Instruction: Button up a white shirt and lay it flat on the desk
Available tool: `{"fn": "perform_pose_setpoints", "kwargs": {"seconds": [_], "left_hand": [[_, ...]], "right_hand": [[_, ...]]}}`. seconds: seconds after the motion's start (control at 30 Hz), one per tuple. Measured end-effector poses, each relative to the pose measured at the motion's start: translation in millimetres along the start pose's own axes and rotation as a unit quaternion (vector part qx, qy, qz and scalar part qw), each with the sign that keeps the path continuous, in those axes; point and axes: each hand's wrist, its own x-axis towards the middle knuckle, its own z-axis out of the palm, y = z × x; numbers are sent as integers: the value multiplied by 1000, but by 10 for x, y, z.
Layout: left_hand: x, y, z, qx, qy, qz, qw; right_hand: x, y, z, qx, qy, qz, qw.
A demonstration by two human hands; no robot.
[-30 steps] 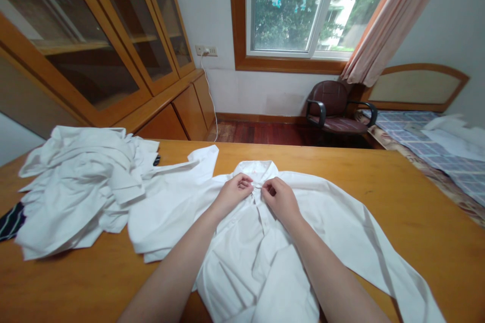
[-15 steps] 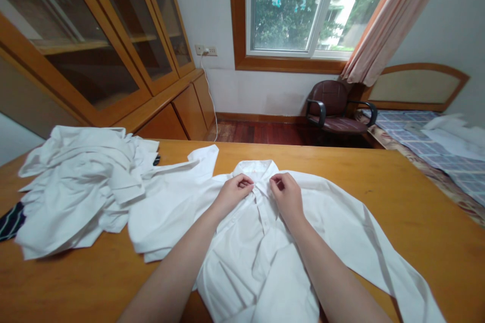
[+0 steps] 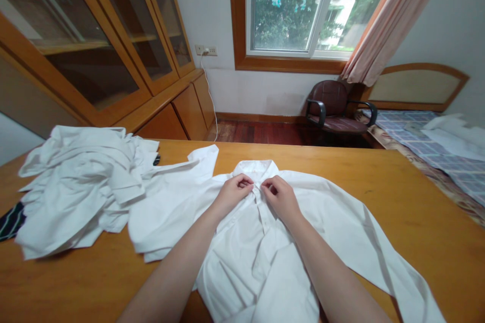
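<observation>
A white long-sleeved shirt (image 3: 242, 252) lies front up, its collar toward the far edge of the wooden table (image 3: 420, 212). Just below the collar, my left hand (image 3: 235, 191) pinches the left side of the front opening. My right hand (image 3: 279, 194) pinches the fabric on the other side, its fingertips close to those of the left. Between the two hands runs the button placket. Whether a button sits in the fingers is too small to tell. One sleeve stretches out to the lower right, the other lies bunched on the left.
To the left rises a heap of crumpled white clothes (image 3: 83, 181), with a dark striped cloth (image 3: 11, 222) under it. Beyond the table stand a glass-door cabinet (image 3: 151, 86), a brown armchair (image 3: 333, 106) and a bed (image 3: 435, 136). A window (image 3: 291, 10) is in the far wall.
My right hand has shifted left along the shirt front, bringing its fingertips nearer my left hand. The left hand and the shirt look nearly unchanged.
</observation>
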Motion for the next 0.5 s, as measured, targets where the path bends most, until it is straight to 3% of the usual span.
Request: {"fn": "perform_pose_setpoints", "kwargs": {"seconds": [0.1,0.2,0.33,0.5], "left_hand": [[1,4,-25,40,37,28,998],[-12,10,-66,138,71,120,981],[-42,-13,-85,251,23,197,947],[-64,-55,-73,327,-2,180,928]], "right_hand": [[-1,-16,-12,-1,-3,-3,1000],[-5,-32,-21,-1,-9,3,1000],[-10,-32,-15,4,-18,4,1000],[-9,-29,-10,2,-26,8,1000]]}}
